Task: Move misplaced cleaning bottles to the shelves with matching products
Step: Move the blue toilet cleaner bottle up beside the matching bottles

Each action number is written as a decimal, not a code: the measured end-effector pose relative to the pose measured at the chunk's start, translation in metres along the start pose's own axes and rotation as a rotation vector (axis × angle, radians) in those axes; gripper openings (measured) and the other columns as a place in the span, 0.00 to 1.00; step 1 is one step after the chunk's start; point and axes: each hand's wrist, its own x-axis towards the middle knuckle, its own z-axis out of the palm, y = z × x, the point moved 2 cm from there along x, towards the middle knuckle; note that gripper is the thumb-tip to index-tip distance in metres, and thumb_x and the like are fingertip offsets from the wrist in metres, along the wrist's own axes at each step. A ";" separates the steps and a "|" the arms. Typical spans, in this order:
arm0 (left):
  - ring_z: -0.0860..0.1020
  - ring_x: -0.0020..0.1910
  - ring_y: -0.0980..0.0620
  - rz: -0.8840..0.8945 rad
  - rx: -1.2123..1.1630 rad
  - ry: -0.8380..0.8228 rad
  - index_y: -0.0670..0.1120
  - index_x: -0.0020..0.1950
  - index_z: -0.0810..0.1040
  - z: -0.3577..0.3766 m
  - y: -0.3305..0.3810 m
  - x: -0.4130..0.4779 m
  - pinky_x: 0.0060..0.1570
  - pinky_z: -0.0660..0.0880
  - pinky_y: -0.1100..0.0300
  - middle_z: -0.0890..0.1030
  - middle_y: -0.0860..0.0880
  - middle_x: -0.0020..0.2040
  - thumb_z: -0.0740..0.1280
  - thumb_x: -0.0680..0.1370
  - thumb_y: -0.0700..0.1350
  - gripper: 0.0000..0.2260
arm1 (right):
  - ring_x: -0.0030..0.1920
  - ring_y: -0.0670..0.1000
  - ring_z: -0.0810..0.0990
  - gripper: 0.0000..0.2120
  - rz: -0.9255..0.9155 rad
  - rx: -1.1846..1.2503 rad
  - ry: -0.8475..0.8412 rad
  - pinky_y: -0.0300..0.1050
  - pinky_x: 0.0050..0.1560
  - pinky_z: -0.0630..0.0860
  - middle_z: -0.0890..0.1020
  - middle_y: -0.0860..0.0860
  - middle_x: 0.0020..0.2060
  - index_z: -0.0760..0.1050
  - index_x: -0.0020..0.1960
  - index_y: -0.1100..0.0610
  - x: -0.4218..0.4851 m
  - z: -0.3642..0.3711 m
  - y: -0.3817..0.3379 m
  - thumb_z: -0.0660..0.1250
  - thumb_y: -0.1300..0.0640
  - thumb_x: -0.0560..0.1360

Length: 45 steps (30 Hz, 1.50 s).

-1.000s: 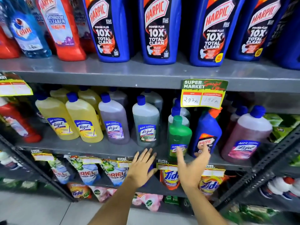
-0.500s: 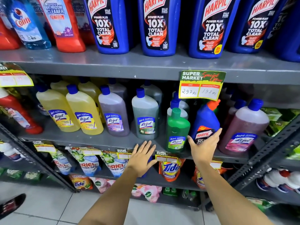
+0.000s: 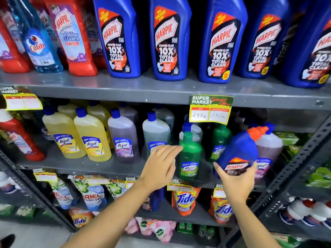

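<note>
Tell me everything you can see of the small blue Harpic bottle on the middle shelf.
The small blue plastic Harpic bottle has an angled orange-red nozzle cap and a red-and-black label, partly covered. It is tilted with its cap to the upper right, among the Lizol bottles on the grey metal middle shelf. The right hand has a grip on its lower part.

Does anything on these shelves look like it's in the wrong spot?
Yes. A small blue Harpic bottle sits tilted on the middle shelf among the Lizol bottles, while its matching big Harpic bottles stand on the shelf above. The right hand grips its base; the left hand hovers open.
</note>
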 end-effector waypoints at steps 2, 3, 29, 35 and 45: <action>0.73 0.62 0.46 0.137 -0.130 0.179 0.37 0.65 0.75 -0.042 0.019 0.041 0.66 0.65 0.56 0.78 0.41 0.62 0.59 0.77 0.37 0.17 | 0.60 0.57 0.79 0.52 -0.060 0.055 0.006 0.55 0.64 0.74 0.79 0.54 0.61 0.64 0.70 0.54 -0.004 -0.019 -0.019 0.84 0.44 0.53; 0.74 0.61 0.45 0.189 -0.122 0.251 0.36 0.63 0.76 -0.061 0.026 0.062 0.65 0.66 0.56 0.78 0.40 0.61 0.59 0.77 0.37 0.16 | 0.58 0.57 0.80 0.51 -0.096 0.113 0.009 0.57 0.62 0.75 0.80 0.53 0.59 0.65 0.69 0.53 -0.004 -0.028 -0.031 0.85 0.45 0.52; 0.81 0.52 0.48 -0.018 0.352 0.148 0.48 0.57 0.82 -0.086 -0.003 0.171 0.47 0.76 0.53 0.84 0.48 0.55 0.53 0.79 0.58 0.23 | 0.63 0.62 0.77 0.57 -0.262 -0.263 -0.048 0.59 0.57 0.73 0.74 0.57 0.66 0.56 0.73 0.58 0.165 -0.037 -0.259 0.77 0.32 0.56; 0.82 0.51 0.49 -0.022 0.316 0.201 0.47 0.56 0.82 -0.084 -0.003 0.169 0.47 0.77 0.52 0.84 0.48 0.54 0.54 0.80 0.57 0.21 | 0.68 0.64 0.71 0.65 -0.286 -0.245 -0.073 0.61 0.62 0.71 0.63 0.59 0.74 0.45 0.79 0.57 0.158 -0.037 -0.252 0.80 0.37 0.57; 0.83 0.48 0.48 0.011 0.312 0.263 0.45 0.54 0.83 -0.087 0.003 0.167 0.44 0.79 0.53 0.85 0.48 0.50 0.56 0.79 0.55 0.19 | 0.62 0.65 0.75 0.63 -0.319 -0.262 -0.041 0.56 0.58 0.72 0.62 0.60 0.72 0.38 0.80 0.56 0.151 -0.021 -0.247 0.81 0.49 0.63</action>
